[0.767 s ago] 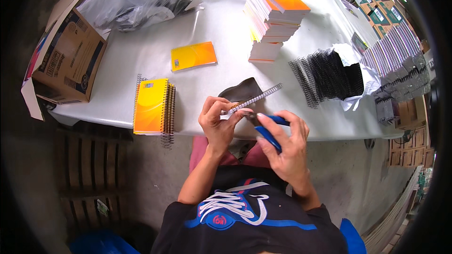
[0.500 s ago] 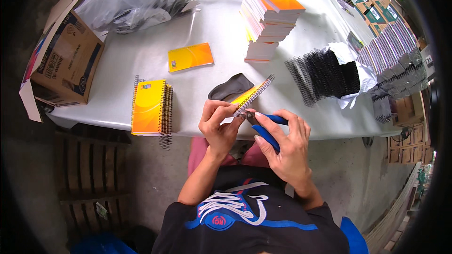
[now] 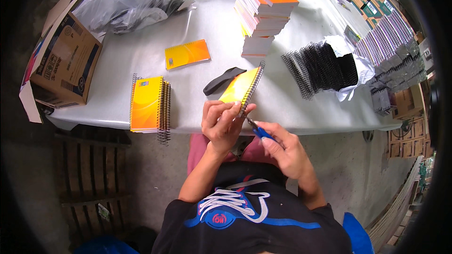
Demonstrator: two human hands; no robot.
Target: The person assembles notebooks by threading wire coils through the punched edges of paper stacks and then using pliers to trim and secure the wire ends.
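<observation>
My left hand (image 3: 220, 123) is closed on the lower corner of a yellow-orange spiral notebook (image 3: 239, 88). The notebook is tilted, with its dark coil along the right side. In my right hand (image 3: 288, 150) is a pair of blue-handled cutting pliers (image 3: 263, 134), its jaws at the lower end of the coil, beside my left fingertips. Whether the jaws grip the wire is too small to tell. A dark grey strap-like piece (image 3: 221, 81) shows just left of the notebook. Farther left lies a small stack of coil-bound notebooks (image 3: 147, 106).
A single notebook (image 3: 187, 54) lies on the white-covered table (image 3: 141, 56). A tall stack of orange-covered notebooks (image 3: 263, 16) stands behind. Black coils (image 3: 325, 68) lie to the right, near piled spiral-bound books (image 3: 388, 49). An open cardboard box (image 3: 66, 59) and plastic bags (image 3: 127, 2) are left.
The notebook has turned so more of its yellow cover shows. My right hand has swung the pliers lower, and their handles look closer together. The dark strap-like piece looks narrower.
</observation>
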